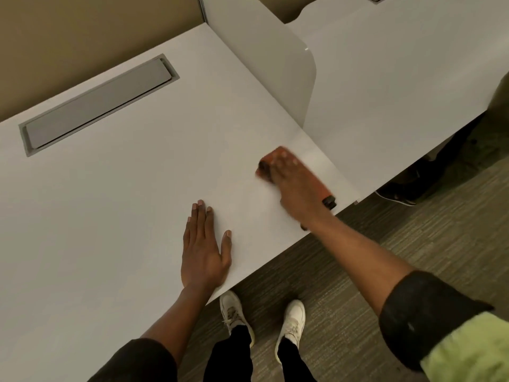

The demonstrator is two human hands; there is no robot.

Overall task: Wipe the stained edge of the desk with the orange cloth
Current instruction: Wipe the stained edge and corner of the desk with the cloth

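Observation:
My right hand (pixel 296 186) presses the orange cloth (pixel 271 158) flat on the white desk (pixel 124 188), near the desk's front right corner and a little in from its front edge. Both are motion-blurred. The cloth shows past my fingertips and along the hand's right side, with dark patches at each end. My left hand (pixel 205 249) lies flat on the desk with fingers spread, close to the front edge and left of the cloth, holding nothing.
A white divider panel (pixel 278 70) stands along the desk's right side, with a second white desk (pixel 399 92) beyond it. A grey cable hatch (pixel 96 106) is set into the desk at the back left. My white shoes (pixel 292 321) stand on grey carpet below.

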